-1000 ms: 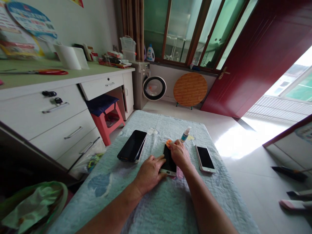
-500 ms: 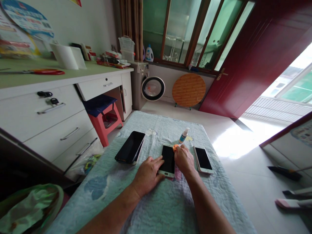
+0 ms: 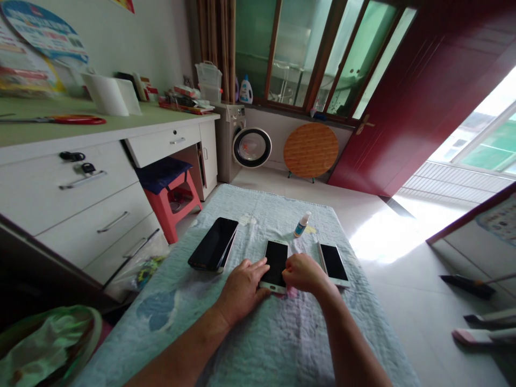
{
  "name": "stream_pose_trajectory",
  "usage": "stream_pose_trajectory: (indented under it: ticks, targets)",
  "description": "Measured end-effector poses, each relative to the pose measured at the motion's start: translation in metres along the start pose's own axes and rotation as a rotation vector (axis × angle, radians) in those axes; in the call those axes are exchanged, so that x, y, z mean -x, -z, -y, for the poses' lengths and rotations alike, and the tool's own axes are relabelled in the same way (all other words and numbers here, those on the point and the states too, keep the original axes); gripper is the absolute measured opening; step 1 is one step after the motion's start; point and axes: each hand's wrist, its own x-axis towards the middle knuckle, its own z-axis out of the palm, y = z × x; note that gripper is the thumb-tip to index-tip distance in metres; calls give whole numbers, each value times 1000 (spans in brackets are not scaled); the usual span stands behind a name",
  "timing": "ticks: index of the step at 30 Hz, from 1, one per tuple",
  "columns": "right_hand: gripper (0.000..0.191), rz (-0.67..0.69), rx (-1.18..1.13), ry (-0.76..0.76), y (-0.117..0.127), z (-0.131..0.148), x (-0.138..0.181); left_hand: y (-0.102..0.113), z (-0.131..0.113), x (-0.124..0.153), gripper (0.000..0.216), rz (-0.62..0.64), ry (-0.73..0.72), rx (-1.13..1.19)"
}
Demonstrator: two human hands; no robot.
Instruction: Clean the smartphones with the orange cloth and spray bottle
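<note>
A white smartphone with a dark screen lies face up on the quilted cloth. My left hand holds it in place, fingers on its left edge and thumb at its lower corner. Closed into a fist, my right hand presses on the right side of the screen; the small orange thing in it is hidden now. Just beyond stands a small spray bottle with a white cap. To the right lies another white phone. On the left, a large black phone rests on top of a lighter one.
The light blue quilted cloth covers the table. A red stool and white drawers stand at the left. Beyond are a washing machine with its door ajar and a round wooden tabletop. A lined bin sits lower left.
My right hand has slid down the phone toward me and turned, so the orange thing no longer shows. The left hand keeps its place on the phone.
</note>
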Motion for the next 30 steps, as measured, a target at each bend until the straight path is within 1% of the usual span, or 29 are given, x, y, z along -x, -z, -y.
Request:
stream_pose_trajectory:
  ticks: [2, 4, 6, 8, 10, 11, 14, 16, 19, 22, 25, 30]
  targets:
    - [17, 146, -87, 53, 3, 0, 4, -1, 0, 0, 52, -2, 0, -7]
    - [16, 249, -172, 85, 6, 0, 7, -1, 1, 0, 52, -3, 3, -13]
    - [15, 290, -221, 96, 8, 1, 9, -2, 1, -1, 52, -6, 2, -12]
    - [17, 276, -229, 92, 10, 2, 10, -1, 1, -1, 51, -12, -3, -8]
    - [20, 213, -210, 75, 11, 2, 9, 0, 0, 0, 49, -14, -9, -5]
    - [21, 158, -186, 61, 10, 1, 7, 1, -1, -1, 49, -11, -10, -5]
    - [21, -58, -90, -18, 5, -1, 0, 2, -1, -1, 50, 8, -4, -10]
    - [25, -199, -49, -89, -2, -3, -8, 2, -1, -1, 51, 9, -3, -11]
    - [29, -358, -44, -144, -15, -6, -20, 0, 0, -1, 48, -3, -18, -8]
    - [27, -447, -94, -168, -27, -8, -29, -1, 0, 0, 45, -9, -31, -16]
    - [28, -517, -150, -139, -34, -8, -34, -1, -1, 0, 44, -14, -42, -29]
    - [29, -559, -159, -122, -37, -8, -39, -1, -1, 1, 43, -18, -50, -32]
